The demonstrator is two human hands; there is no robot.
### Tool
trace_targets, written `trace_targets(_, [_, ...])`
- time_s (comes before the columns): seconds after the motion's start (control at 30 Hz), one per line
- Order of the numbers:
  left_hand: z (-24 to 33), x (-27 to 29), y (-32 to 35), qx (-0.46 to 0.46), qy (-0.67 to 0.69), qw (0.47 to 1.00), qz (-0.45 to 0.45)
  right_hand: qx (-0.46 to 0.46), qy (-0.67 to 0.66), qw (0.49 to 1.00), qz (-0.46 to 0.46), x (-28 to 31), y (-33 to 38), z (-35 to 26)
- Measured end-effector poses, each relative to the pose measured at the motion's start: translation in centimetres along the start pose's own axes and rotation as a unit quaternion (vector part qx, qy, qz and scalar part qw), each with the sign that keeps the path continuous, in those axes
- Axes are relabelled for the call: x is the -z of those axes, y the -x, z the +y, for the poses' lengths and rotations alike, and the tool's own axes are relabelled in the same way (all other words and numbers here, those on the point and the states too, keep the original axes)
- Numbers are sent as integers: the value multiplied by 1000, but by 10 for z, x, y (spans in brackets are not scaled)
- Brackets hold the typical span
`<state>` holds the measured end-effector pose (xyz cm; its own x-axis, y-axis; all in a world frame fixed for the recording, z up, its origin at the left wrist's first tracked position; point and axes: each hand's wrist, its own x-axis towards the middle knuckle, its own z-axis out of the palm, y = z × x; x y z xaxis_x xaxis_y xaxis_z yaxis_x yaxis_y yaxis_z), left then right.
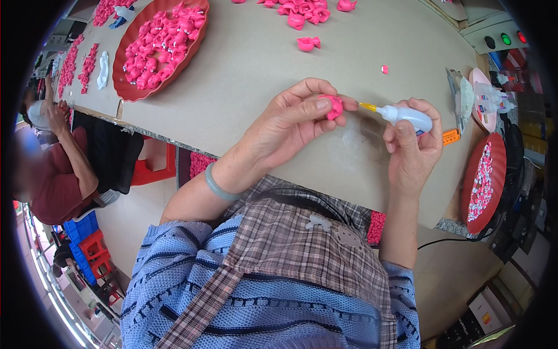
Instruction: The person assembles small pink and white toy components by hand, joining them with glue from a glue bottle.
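Observation:
Between the thumb and fingers of my left hand (296, 119) is a small pink moulded piece (333, 108); its exact kind is partly hidden by my fingers. My right hand (414, 145) grips a white squeeze glue bottle (410, 118) with a yellow tip (368, 107). The bottle lies nearly level, its tip pointing left at my left index fingertip, a little apart from the pink piece. A tiny pink-and-white part (384, 69) lies on the table beyond the bottle. One hollow pink piece (306, 44) sits farther off, before a loose heap of similar ones (302, 10).
A red scalloped tray (119, 78) heaped with pink pieces stands at the far left. On the right are an orange-handled tool (451, 136), a pink dish (480, 81) with bottles and a red tray (472, 224) of tiny parts. A co-worker (61, 168) sits at left.

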<state>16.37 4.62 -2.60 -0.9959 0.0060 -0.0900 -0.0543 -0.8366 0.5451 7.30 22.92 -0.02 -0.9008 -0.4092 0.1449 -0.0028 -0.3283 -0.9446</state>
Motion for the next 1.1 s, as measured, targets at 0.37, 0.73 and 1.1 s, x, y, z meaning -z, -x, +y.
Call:
trace_targets(0.37, [0, 1, 0, -4, 4, 1000, 3, 93, 69, 993, 22, -2, 3, -3])
trace_targets(0.73, [-3, -1, 0, -8, -31, 999, 17, 176, 184, 967, 10, -1, 8, 0])
trace_targets(1.1, [-3, 0, -1, -8, -44, 999, 9, 189, 226, 955, -2, -2, 9, 0])
